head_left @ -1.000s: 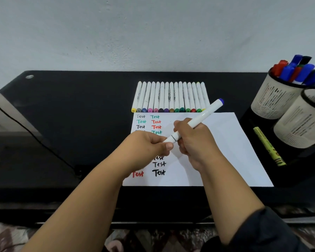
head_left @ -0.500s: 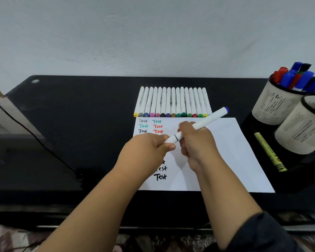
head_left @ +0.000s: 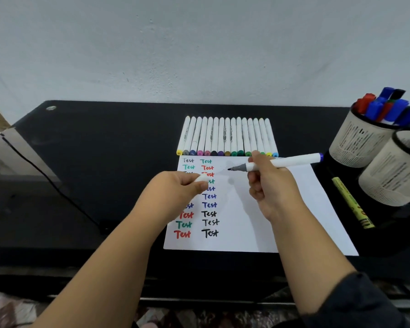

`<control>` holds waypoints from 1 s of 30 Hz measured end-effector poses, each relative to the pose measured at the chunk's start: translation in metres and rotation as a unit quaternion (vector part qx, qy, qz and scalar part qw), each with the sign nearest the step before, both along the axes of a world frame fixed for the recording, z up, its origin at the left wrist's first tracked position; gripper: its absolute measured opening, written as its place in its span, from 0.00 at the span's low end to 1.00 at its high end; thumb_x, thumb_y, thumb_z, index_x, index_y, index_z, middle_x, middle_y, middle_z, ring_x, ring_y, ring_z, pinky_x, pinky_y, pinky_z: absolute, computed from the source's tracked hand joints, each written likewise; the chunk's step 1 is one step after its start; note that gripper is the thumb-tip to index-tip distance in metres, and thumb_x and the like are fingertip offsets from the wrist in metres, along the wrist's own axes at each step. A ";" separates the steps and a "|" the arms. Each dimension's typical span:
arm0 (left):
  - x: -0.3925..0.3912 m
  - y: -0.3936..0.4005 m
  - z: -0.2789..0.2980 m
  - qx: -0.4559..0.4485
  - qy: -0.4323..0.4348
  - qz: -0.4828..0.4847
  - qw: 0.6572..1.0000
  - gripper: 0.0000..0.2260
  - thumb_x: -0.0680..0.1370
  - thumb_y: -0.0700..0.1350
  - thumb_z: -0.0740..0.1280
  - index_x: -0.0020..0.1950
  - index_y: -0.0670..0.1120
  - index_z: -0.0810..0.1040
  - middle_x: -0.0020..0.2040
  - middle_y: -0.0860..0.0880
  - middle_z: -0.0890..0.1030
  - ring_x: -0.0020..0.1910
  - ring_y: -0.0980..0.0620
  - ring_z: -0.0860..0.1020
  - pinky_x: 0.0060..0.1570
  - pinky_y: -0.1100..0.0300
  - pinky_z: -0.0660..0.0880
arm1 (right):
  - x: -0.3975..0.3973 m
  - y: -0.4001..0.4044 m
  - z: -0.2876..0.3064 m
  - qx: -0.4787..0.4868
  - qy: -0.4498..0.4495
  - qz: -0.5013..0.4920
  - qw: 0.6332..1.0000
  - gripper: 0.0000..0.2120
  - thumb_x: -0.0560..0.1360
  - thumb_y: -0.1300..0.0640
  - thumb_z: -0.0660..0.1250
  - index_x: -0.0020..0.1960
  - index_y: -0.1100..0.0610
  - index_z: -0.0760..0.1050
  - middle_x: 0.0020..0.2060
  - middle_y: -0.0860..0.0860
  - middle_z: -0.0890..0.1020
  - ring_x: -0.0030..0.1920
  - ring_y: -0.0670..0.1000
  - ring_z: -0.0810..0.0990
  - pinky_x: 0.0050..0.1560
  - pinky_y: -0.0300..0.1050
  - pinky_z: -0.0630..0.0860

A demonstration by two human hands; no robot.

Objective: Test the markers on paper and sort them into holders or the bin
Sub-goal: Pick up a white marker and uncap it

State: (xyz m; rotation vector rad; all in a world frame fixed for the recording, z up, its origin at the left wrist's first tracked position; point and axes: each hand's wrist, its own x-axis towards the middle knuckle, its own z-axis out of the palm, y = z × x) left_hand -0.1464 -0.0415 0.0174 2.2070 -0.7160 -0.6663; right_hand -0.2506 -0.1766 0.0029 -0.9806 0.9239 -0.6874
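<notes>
We see a black desk [head_left: 104, 162] set against a pale wall, and on it a white sheet of paper [head_left: 282, 221] that reaches the desk's front edge, its left part filled with two columns of the word "Test" in black, green, red and blue. Along the paper's far edge lies a row of white markers [head_left: 226, 136], side by side and touching, their coloured ends toward the sheet. At the desk's right edge stand two pale mesh holders: the far holder [head_left: 360, 143] packed with red, blue and black capped markers, the near holder [head_left: 393, 181] just beside it and partly cut off by the frame. A yellow-green marker [head_left: 352, 202] lies in the dark tray below them, near the paper's right edge. Our right hand [head_left: 270, 185] grips the uncapped marker [head_left: 284, 162] by its barrel above the upper middle of the paper; the barrel runs out to the right of the fist, and the dark tip [head_left: 232, 168] points left, toward the columns. Whether the tip touches the sheet we cannot tell. Our left hand [head_left: 178, 188] pinches the white cap [head_left: 202, 178] between thumb and fingers, over the second column, apart from the tip.
</notes>
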 end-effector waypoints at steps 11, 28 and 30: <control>0.022 -0.010 0.001 -0.015 -0.023 0.001 1.000 0.08 0.77 0.55 0.65 0.55 0.58 0.79 0.40 0.60 0.75 0.34 0.63 0.69 0.32 0.66 0.64 | 0.040 -0.037 0.006 -0.188 0.137 0.024 0.972 0.14 0.74 0.56 0.67 0.35 0.55 0.65 0.29 0.51 0.71 0.27 0.45 0.69 0.29 0.37 0.68; 0.043 -0.026 -0.023 -0.003 -0.059 0.013 0.998 0.18 0.77 0.57 0.64 0.67 0.58 0.73 0.58 0.55 0.79 0.44 0.60 0.76 0.39 0.66 0.71 | 0.070 -0.047 -0.031 -0.307 0.183 0.031 0.933 0.14 0.74 0.57 0.66 0.34 0.55 0.63 0.29 0.49 0.71 0.30 0.45 0.69 0.34 0.39 0.68; 0.043 -0.026 -0.025 -0.005 -0.059 0.015 0.998 0.19 0.77 0.57 0.64 0.67 0.58 0.72 0.60 0.55 0.78 0.45 0.60 0.76 0.40 0.65 0.71 | 0.070 -0.047 -0.031 -0.311 0.180 0.032 0.933 0.15 0.75 0.57 0.66 0.33 0.55 0.63 0.29 0.49 0.70 0.30 0.46 0.69 0.34 0.39 0.68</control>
